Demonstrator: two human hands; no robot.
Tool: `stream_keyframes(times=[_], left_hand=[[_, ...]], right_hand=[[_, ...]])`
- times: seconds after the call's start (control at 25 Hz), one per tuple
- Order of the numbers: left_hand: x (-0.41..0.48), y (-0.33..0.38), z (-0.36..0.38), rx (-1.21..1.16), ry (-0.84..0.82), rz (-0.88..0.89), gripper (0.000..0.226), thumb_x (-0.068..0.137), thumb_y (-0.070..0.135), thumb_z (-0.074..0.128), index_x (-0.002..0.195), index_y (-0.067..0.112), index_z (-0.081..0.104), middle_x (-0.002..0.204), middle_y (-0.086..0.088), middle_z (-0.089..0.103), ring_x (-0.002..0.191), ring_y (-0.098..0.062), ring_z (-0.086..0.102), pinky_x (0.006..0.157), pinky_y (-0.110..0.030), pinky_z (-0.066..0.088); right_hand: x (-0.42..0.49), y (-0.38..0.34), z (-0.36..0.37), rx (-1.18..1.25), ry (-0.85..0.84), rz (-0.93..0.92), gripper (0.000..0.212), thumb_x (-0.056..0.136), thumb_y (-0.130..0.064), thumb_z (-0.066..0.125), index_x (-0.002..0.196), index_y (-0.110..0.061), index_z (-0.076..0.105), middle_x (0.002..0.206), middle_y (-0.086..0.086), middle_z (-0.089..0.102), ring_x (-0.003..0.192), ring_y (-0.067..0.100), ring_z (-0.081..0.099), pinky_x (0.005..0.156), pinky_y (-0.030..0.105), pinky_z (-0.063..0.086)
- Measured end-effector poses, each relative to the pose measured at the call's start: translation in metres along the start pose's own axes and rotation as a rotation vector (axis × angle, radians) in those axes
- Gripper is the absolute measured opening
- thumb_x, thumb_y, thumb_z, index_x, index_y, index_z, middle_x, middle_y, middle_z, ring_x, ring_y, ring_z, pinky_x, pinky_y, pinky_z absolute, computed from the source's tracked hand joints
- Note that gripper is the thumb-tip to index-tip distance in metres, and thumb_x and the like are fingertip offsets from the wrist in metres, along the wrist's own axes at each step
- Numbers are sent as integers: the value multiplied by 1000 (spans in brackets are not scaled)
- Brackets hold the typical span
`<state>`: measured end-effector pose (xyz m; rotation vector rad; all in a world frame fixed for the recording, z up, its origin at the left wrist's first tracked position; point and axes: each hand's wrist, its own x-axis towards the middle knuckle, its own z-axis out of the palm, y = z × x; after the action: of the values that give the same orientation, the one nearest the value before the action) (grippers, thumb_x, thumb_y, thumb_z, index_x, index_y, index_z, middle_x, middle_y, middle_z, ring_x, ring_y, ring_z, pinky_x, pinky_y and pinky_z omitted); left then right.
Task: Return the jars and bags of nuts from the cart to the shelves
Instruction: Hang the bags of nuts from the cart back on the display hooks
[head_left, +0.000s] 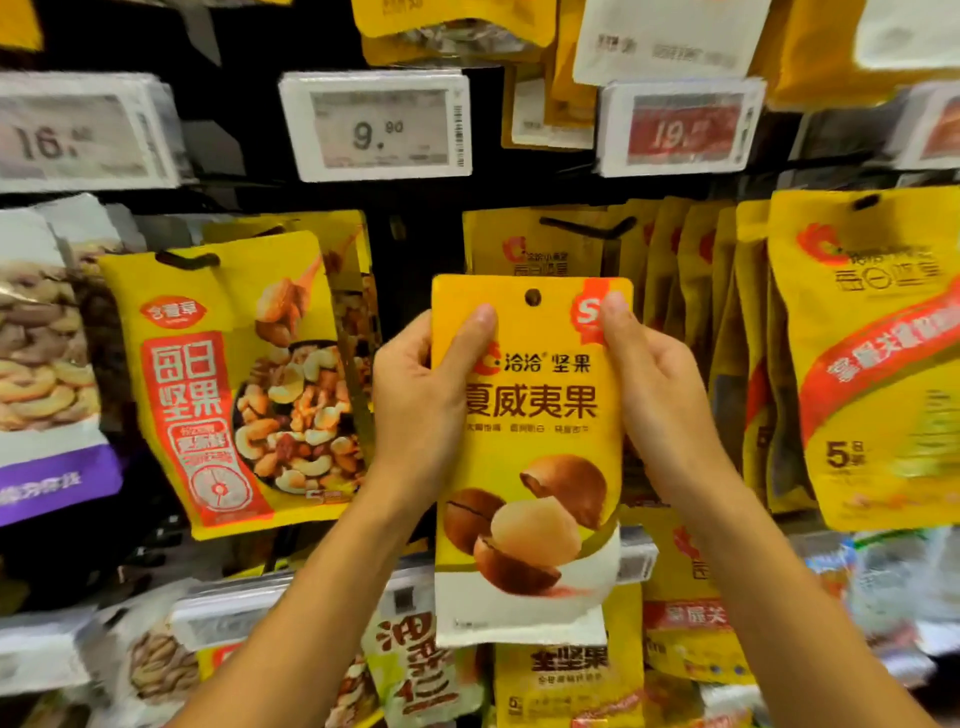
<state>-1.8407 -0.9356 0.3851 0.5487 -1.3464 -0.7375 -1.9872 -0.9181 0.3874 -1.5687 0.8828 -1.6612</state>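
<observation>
Mid-placement, by the look of it: yellow macadamia bag (530, 467) held upright at frame centre, in front of the hanging display, not yet on any peg. Pinching its 9 o'clock edge, the left hand (421, 395), thumb across the front, fingers behind. Pinching the 2 o'clock corner the same way, the right hand (654, 384), thumb on the red flash. Round hang hole (533, 297) at the bag's 12 o'clock, bare and unthreaded. Cart out of view.

Next, probably: lifting toward 12 o'clock and threading that hole onto a peg, keeping the top edge flat and the hole unpinched. Peg tip too hard to make out; only a dark slot on the rear yellow bag (535, 249) just behind, at 12 o'clock.

Around: mixed-nut bag (234, 374) tilted at 9 o'clock; packed row of yellow bags (872, 364) at 3 o'clock; 9.90 price tag (376, 127) at 11 o'clock; red price tag (680, 130) at 1 o'clock. Crowding on both sides, so little room for swinging in sideways; tags overhead likely to catch the top edge.
</observation>
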Motion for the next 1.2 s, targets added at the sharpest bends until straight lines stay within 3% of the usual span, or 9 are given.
stream_keyframes(times=[0.24,0.32,0.4,0.52,0.72,0.88,1.12,1.2], left_hand=[[9,12,-20,17,203,64,30,93,18,55,64,24,62,57,12,66,54,1,62,47,-15,47],[22,19,-32,17,246,62,33,91,22,58,58,24,57,54,10,61,51,-2,59,48,-18,47],[39,24,-41,52,278,45,37,90,23,60,53,24,52,50,10,56,48,-3,54,49,-20,45],[56,21,-47,133,303,-20,36,90,19,58,56,22,47,46,9,52,45,-5,50,48,-22,41],[50,6,-48,118,245,-63,33,91,17,57,60,18,48,50,6,53,47,-7,51,49,-21,43],[59,8,-51,70,264,-62,33,90,20,58,58,20,50,45,9,54,45,-7,52,48,-21,43],[75,-8,-57,117,278,-120,34,91,28,58,58,21,55,49,9,57,51,-8,57,57,-24,47],[83,-17,-57,152,279,-98,33,92,26,57,60,19,54,47,10,58,50,-2,57,54,-18,47]], right_hand=[[22,-1,33,-5,-54,-120,45,96,-36,38,75,-6,64,69,-2,73,65,11,70,54,24,56],[37,-6,49,-47,-37,-187,54,97,-36,41,76,10,59,75,19,71,70,31,69,57,41,55],[53,-8,62,-50,-4,-221,58,98,-33,43,79,21,51,76,36,61,69,46,60,53,48,47],[68,-3,72,-47,33,-186,55,99,-30,42,70,17,49,65,27,52,58,32,51,53,38,36],[62,16,68,21,4,-28,43,99,-30,41,77,2,57,59,7,61,54,14,62,51,25,45],[72,11,72,-10,21,-105,54,99,-31,40,83,19,52,68,20,59,63,28,61,55,29,44],[86,30,78,-34,42,-77,59,99,-36,39,89,21,52,85,43,56,74,52,55,64,38,40],[96,36,81,-77,54,-76,58,99,-34,38,77,18,51,76,40,53,65,46,51,64,37,35]])
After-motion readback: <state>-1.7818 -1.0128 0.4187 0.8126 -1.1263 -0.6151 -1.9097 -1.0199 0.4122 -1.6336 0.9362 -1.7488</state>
